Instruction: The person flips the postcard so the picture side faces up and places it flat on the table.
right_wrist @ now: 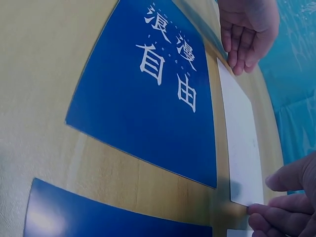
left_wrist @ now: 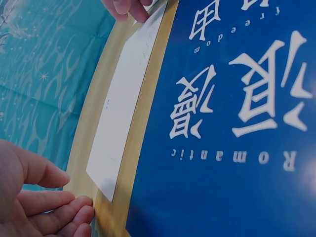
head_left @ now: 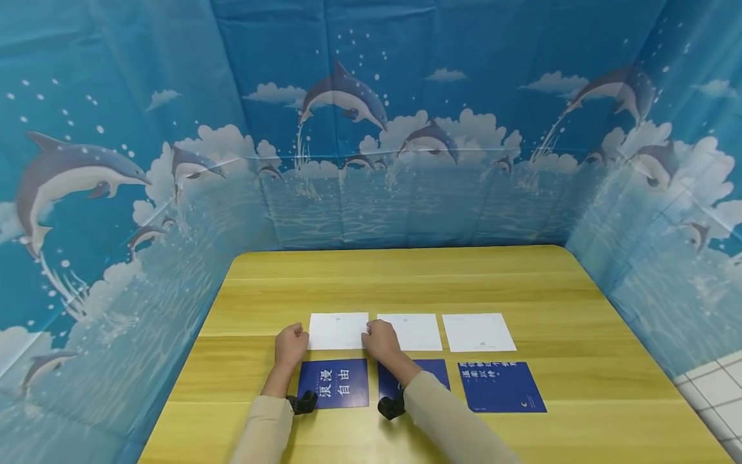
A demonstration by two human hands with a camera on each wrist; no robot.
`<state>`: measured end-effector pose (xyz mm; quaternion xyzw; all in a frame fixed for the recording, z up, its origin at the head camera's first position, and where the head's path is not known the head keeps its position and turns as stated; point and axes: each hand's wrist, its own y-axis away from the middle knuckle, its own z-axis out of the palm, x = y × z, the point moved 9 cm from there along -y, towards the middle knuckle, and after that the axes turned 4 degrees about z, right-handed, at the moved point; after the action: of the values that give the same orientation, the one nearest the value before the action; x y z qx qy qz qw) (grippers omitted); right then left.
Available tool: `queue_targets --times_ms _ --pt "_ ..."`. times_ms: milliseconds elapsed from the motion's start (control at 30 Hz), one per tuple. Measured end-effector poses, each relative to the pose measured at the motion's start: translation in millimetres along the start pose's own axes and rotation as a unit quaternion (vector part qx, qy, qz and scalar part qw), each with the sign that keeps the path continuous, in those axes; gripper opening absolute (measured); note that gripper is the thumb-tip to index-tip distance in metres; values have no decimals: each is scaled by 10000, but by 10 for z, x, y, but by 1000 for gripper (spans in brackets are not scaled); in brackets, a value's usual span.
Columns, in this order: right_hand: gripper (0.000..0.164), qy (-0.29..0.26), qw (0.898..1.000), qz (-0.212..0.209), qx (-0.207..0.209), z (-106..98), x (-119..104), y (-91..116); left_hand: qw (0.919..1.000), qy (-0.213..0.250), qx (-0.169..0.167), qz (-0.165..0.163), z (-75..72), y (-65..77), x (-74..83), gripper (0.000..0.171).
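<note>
A white card [head_left: 339, 330] lies flat on the table between the two hands, at the left of the back row. My left hand [head_left: 291, 346] is beside its left edge; in the left wrist view the relaxed fingertips [left_wrist: 85, 210] are by the card's near corner, thumb apart from them. At the opposite edge is my right hand [head_left: 382, 339], overlapping the middle white card [head_left: 418, 332] in the head view. Its fingertips [right_wrist: 256, 211] are right at the left card's corner, with the thumb held away. Just in front lies a blue card [head_left: 334, 385] with white characters.
A third white card [head_left: 479, 332] lies at the right of the back row. In the front row are another blue card [head_left: 433, 372], partly hidden by my right forearm, and a blue card [head_left: 501, 390] farther right. Behind the yellow wooden table [head_left: 394, 277] hangs a dolphin-print curtain [head_left: 371, 193].
</note>
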<state>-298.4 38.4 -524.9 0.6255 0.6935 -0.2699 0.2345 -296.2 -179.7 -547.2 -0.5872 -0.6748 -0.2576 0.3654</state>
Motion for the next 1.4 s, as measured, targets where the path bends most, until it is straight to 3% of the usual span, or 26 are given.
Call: queue_targets --times_ms 200,533,767,1067,1133,1300,1400 --pt "45 -93 9999 -40 122 20 12 -4 10000 71 -9 25 20 -17 26 34" --pt "47 -261 9992 20 305 -13 -18 0 9996 91 269 86 -7 -14 111 29" --pt "49 -515 9978 172 388 -25 12 1 9999 -54 84 98 25 -39 103 34" --pt "48 -905 9944 382 385 -24 66 7 9983 475 2 -328 50 -111 -5 47" --pt "44 -960 9936 466 382 -26 80 8 9975 595 -15 -373 61 -122 -17 46" --pt "16 -1254 9877 899 271 -10 146 21 9972 639 24 -386 65 -137 -45 35" --pt "15 -1348 9838 1167 166 1 174 2 9978 563 92 -344 40 -142 -46 27"
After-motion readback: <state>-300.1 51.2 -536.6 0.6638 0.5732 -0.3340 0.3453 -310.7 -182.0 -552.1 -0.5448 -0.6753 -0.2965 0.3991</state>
